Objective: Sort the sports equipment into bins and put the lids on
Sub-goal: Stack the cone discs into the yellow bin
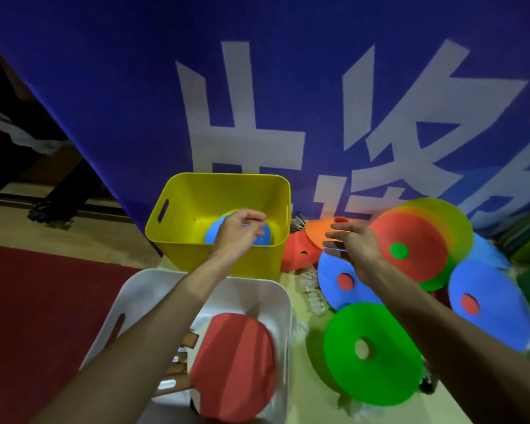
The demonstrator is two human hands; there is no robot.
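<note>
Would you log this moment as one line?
left hand over blue cone in yellow bin | right hand on orange cone | paddle in white bin

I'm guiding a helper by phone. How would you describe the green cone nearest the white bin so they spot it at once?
Start at the white bin holding the red paddle. Right of it lies a flat green cone, nearest the camera in the pile. The blue cones beyond show red through their centre holes; its hole shows pale tan.
</note>
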